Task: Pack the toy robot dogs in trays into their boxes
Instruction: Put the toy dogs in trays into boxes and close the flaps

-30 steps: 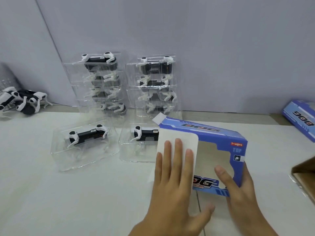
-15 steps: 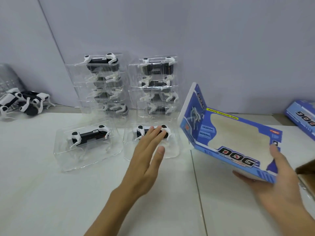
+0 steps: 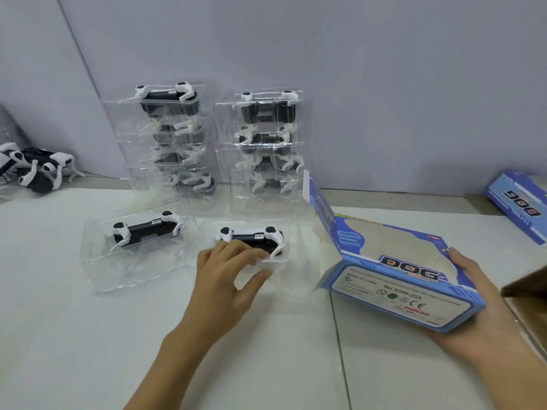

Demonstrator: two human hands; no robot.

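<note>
Far left of the frame, a heap of loose robot dogs point(image 3: 35, 170) lies against the wall, out of any tray. Moving right, one clear tray point(image 3: 133, 247) sits flat on the white bench point(image 3: 88, 335) in the middle left, a black-and-white dog point(image 3: 146, 229) inside it. Behind it, in the upper middle of the frame, two stacks of filled trays stand against the wall: the left stack point(image 3: 168, 137) and, just beside it, the right stack point(image 3: 266, 143), each showing several dogs through the clear plastic. In the centre, the left hand point(image 3: 231, 273) comes in from the bottom edge and takes hold of the front tray point(image 3: 245, 253): fingers curled over its near top edge, thumb pressed against its front, so the grip is closed on that tray. The toy dog point(image 3: 251, 236) rides inside it, and the tray rests on the bench. Right of centre, the blue "DOG" box point(image 3: 399, 282) is held tilted off the bench, its end flap point(image 3: 318, 202) standing open toward the tray and its window panel facing up. The right hand point(image 3: 479, 321) cradles it from below, thumb hooked over the far right edge, grip closed on the box. At the far right edge, a brown carton corner point(image 3: 527, 285) pokes in, and in the upper right another blue box point(image 3: 518, 202) lies flat on the bench.
</note>
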